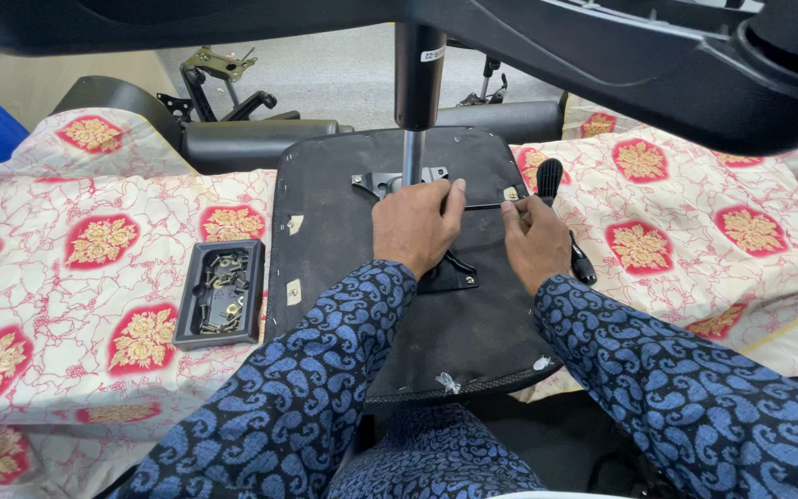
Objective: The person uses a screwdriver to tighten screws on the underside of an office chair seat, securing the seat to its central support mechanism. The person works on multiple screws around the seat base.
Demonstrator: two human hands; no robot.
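Patterned sleeves lead to left hand (415,225) pressed flat on the stiff, heavy-looking seat mechanism plate (436,268), right hand (533,242) pinching its edge.

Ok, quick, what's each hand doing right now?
Left hand: palm down on the metal bracket of the upturned seat base; grip cannot be told.
Right hand: fingers curled at the black lever; grip unclear.

The left hand (415,226) covered most of the metal mounting plate (397,180); screws in the tray (221,293) were too small to distinguish.
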